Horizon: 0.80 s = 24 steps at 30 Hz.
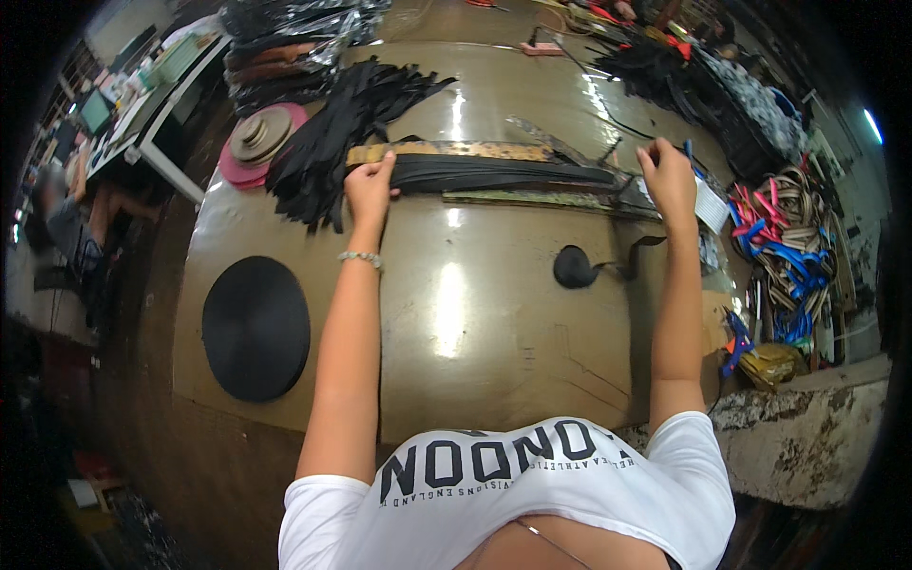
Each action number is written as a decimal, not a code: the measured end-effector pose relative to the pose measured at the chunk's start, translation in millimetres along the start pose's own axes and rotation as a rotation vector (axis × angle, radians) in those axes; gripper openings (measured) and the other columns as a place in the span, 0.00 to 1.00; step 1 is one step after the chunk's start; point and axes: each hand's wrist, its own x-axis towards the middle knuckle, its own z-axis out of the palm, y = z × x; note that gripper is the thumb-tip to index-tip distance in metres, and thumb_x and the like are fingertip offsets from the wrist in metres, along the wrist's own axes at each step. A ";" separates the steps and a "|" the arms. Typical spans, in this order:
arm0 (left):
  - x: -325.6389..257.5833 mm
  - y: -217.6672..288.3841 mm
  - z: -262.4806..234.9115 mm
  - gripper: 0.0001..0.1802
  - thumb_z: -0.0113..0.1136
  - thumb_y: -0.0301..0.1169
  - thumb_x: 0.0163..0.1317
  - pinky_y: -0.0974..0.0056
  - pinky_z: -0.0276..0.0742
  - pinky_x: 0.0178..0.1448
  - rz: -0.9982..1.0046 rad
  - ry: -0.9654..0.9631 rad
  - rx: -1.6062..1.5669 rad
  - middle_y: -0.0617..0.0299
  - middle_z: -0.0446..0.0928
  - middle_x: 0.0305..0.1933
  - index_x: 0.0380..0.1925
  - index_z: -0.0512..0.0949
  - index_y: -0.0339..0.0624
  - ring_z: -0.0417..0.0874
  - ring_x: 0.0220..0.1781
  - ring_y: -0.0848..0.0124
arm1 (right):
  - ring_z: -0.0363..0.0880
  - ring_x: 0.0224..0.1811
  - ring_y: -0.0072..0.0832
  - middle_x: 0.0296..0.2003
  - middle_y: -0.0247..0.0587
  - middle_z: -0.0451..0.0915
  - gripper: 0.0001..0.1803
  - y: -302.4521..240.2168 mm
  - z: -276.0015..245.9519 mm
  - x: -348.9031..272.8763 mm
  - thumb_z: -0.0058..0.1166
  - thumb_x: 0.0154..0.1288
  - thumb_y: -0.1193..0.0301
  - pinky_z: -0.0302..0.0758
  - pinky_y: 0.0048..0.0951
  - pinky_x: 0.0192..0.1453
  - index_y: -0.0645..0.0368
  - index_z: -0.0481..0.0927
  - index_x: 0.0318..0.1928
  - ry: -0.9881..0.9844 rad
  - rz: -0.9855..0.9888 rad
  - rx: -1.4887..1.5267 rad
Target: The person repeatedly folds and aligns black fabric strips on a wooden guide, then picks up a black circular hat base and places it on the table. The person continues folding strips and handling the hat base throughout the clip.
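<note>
My left hand is closed on a bundle of long black webbing straps, at the left end of a worn yellowish wooden strip. The straps lie lengthwise along this strip, toward a dark metal fixture on the right. Above the fixture's right side, my right hand is raised with its fingers curled together; what they hold, if anything, is hidden. A greenish flat bar runs along the straps' near side. Left of my left hand, many cut black straps are heaped in a fan.
On the brown table lie a large black webbing roll and a small black coil with a loose tail. Pink and beige rolls stand at the far left. Coloured straps pile up at right. A person sits far left.
</note>
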 end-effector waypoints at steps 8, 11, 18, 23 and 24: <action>-7.6 1.9 -19.4 0.16 0.59 0.37 0.54 0.73 0.70 0.21 -0.015 -0.181 0.124 0.60 0.77 0.22 0.27 0.76 0.30 0.74 0.16 0.78 | 0.67 0.19 0.14 0.20 0.32 0.75 0.13 -223.7 101.7 0.2 0.59 0.55 0.66 0.64 0.19 0.21 0.65 0.80 0.33 -0.758 -0.203 1.161; -5.1 3.8 -17.6 0.17 0.58 0.38 0.54 0.74 0.68 0.21 -0.023 -0.201 0.082 0.62 0.77 0.23 0.28 0.77 0.31 0.72 0.16 0.79 | 0.70 0.15 0.18 0.17 0.34 0.76 0.11 -237.1 149.8 -1.1 0.61 0.52 0.68 0.66 0.22 0.19 0.65 0.80 0.29 -0.585 -0.117 1.008; -1.0 1.3 -5.4 0.24 0.60 0.49 0.53 0.74 0.69 0.17 -0.089 -0.058 0.033 0.63 0.74 0.19 0.23 0.79 0.33 0.71 0.16 0.79 | 0.75 0.16 0.24 0.18 0.43 0.78 0.14 -230.8 154.8 9.0 0.63 0.47 0.65 0.71 0.26 0.24 0.65 0.81 0.28 -0.619 -0.181 0.931; 3.2 -2.2 -2.6 0.22 0.63 0.46 0.51 0.72 0.71 0.18 -0.075 -0.004 0.098 0.68 0.69 0.16 0.24 0.79 0.33 0.69 0.16 0.79 | 0.78 0.22 0.27 0.18 0.46 0.78 0.21 -176.7 74.1 10.8 0.63 0.46 0.58 0.74 0.29 0.31 0.66 0.81 0.30 -0.523 -0.341 0.539; 3.9 -2.3 -2.9 0.22 0.63 0.46 0.52 0.72 0.71 0.18 -0.071 -0.013 0.104 0.69 0.67 0.15 0.24 0.79 0.33 0.68 0.15 0.80 | 0.75 0.21 0.24 0.18 0.41 0.77 0.21 -152.0 51.3 8.7 0.62 0.48 0.56 0.71 0.27 0.27 0.66 0.81 0.29 -0.571 -0.265 0.498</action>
